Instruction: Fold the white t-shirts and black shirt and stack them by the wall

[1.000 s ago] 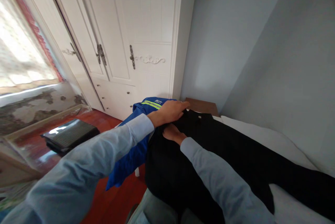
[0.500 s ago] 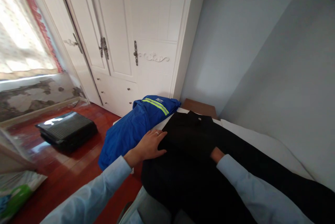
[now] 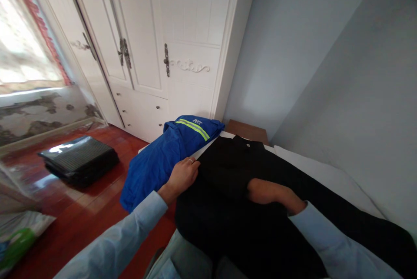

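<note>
A black collared garment [image 3: 215, 209], which looks like a shirt, lies spread in front of me with its collar at the far end. My left hand [image 3: 183, 175] pinches its left edge, fingers closed on the cloth, a ring on one finger. Across the middle of the garment reaches my right hand [image 3: 265, 191], knuckles bent and gripping a fold of black cloth; its fingertips are hidden by the fabric. Left of the black garment, close by my left hand, lies a blue jacket [image 3: 159, 159] with a yellow-green reflective stripe.
Under the clothes a white bed surface [image 3: 306, 161] shows along the wall. A brown wooden piece [image 3: 247, 131] stands at its far end. Behind is a white wardrobe [image 3: 192, 22]. A black case [image 3: 81, 157] and a plastic bag [image 3: 22, 237] lie on the red floor.
My right hand has moved left and come further out of the black cloth. My left hand's fingers have closed on the garment's edge. The view has shifted slightly.
</note>
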A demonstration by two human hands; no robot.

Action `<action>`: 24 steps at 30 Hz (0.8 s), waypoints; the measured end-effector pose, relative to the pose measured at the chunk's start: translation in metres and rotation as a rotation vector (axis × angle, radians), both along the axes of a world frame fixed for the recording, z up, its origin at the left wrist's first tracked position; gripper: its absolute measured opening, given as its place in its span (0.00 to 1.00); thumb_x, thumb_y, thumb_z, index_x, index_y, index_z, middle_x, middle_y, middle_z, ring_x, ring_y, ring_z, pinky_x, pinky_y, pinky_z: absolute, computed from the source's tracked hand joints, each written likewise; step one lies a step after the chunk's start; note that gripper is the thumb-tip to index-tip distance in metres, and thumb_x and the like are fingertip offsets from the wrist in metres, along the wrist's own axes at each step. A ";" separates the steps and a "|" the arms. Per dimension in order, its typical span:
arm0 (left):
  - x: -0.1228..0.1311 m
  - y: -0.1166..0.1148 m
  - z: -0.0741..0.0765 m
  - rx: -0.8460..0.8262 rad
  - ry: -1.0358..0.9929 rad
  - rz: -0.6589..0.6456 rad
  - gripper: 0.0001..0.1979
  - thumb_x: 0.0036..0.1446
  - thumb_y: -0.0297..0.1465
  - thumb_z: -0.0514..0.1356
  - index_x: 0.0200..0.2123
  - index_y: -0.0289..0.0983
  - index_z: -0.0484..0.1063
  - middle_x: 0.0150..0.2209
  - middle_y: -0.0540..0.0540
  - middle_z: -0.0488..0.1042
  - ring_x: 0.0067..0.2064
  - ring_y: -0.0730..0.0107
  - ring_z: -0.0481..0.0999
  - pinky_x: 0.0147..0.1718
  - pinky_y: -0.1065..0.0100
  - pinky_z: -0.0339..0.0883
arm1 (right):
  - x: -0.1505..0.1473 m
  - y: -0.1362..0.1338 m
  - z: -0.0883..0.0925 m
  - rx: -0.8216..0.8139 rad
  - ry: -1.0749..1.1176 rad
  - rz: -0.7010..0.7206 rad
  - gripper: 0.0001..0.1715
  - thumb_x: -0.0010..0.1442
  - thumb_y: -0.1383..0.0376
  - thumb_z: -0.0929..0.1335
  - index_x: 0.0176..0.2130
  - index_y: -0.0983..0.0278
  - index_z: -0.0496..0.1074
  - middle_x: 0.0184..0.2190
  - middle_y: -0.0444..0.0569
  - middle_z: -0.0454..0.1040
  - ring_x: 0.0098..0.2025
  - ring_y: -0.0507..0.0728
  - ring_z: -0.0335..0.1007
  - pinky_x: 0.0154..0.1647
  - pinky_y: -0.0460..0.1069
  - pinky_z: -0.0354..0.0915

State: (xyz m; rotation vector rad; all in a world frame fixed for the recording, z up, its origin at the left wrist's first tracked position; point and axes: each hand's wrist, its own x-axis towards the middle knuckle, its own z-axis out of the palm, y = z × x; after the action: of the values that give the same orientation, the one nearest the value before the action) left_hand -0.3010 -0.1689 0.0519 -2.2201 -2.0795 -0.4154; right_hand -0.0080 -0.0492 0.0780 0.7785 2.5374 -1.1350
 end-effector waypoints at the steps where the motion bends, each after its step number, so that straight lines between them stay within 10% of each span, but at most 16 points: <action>1: 0.000 -0.001 0.000 0.004 -0.019 0.029 0.13 0.65 0.25 0.50 0.45 0.35 0.74 0.44 0.40 0.75 0.47 0.59 0.76 0.48 0.61 0.69 | 0.001 0.004 0.012 -0.047 -0.036 0.034 0.16 0.54 0.68 0.67 0.42 0.63 0.80 0.42 0.55 0.80 0.45 0.61 0.75 0.49 0.53 0.68; 6: 0.005 0.000 0.001 0.043 -0.071 0.118 0.14 0.65 0.25 0.50 0.48 0.35 0.72 0.45 0.40 0.74 0.45 0.61 0.76 0.45 0.62 0.70 | -0.009 0.041 0.049 -0.305 0.140 -0.134 0.13 0.50 0.69 0.65 0.35 0.65 0.76 0.36 0.50 0.79 0.34 0.53 0.75 0.31 0.45 0.65; 12: 0.006 0.000 -0.003 0.081 -0.027 -0.049 0.18 0.59 0.23 0.56 0.53 0.35 0.71 0.50 0.38 0.72 0.52 0.56 0.72 0.51 0.56 0.68 | -0.083 0.099 0.010 0.100 0.387 -0.657 0.11 0.57 0.70 0.67 0.42 0.65 0.73 0.37 0.51 0.78 0.36 0.52 0.73 0.32 0.43 0.65; 24: 0.001 0.001 0.000 0.016 -0.140 0.183 0.13 0.66 0.24 0.50 0.46 0.35 0.73 0.45 0.41 0.74 0.44 0.63 0.77 0.43 0.65 0.71 | -0.166 0.164 -0.034 0.257 0.265 -0.727 0.09 0.45 0.68 0.75 0.22 0.65 0.72 0.19 0.44 0.70 0.27 0.55 0.68 0.31 0.47 0.62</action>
State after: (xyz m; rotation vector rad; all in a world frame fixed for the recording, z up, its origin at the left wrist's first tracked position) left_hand -0.3001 -0.1676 0.0515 -2.0225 -2.3143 -0.5853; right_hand -0.1739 0.1153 0.0442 1.8313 2.7184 -1.1587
